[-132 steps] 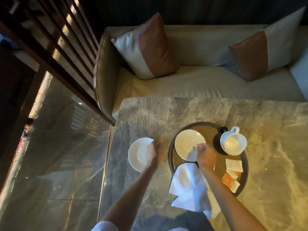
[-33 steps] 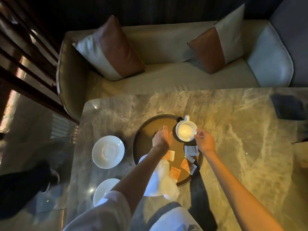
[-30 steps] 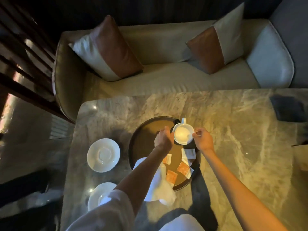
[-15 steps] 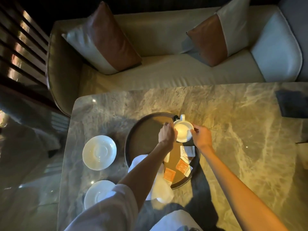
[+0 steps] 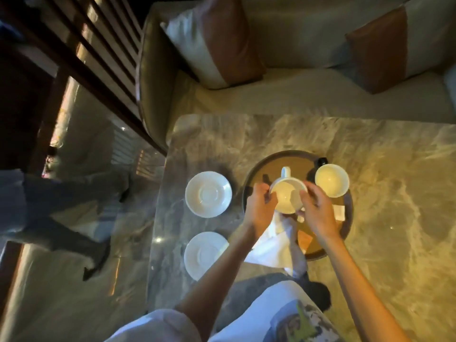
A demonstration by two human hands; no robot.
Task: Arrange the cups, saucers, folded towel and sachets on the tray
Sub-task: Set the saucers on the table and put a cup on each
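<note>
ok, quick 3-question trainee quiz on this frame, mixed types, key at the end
1. True or false: both saucers are on the tray.
2. Multiple choice: the held cup is gripped by A) the left hand only, B) the right hand only, C) both hands.
3. Fill in: the second cup sits at the tray's far ____ side, as the person sees it.

Key: 1 false, both lie on the table left of the tray. 2 C, one hand on each side of the rim, handle pointing away from the person. 3 right.
</note>
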